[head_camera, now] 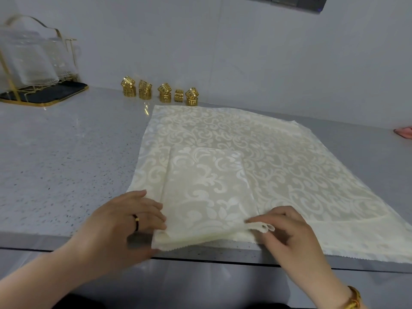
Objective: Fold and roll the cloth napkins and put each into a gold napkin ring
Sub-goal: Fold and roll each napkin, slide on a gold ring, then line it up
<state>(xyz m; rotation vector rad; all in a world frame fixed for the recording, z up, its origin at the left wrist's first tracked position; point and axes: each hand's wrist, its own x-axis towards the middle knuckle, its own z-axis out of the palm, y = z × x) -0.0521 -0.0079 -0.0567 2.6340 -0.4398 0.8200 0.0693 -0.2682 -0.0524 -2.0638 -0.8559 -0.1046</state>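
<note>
A cream damask napkin (205, 190), folded into a narrow rectangle, lies on top of a larger spread cream cloth (301, 175) at the counter's near edge. My left hand (124, 221) grips the folded napkin's near left corner, thumb under the edge. My right hand (287, 230) pinches the near right corner, where a small loop of fabric sticks up. Several gold napkin rings (160, 92) stand stacked in a row by the back wall, beyond the cloth.
The speckled grey counter (66, 163) ends at an edge just below my hands. A gold wire rack with clear glass dishes (33, 63) sits on a black tray at the back left. Something pink (404, 132) shows at the right border.
</note>
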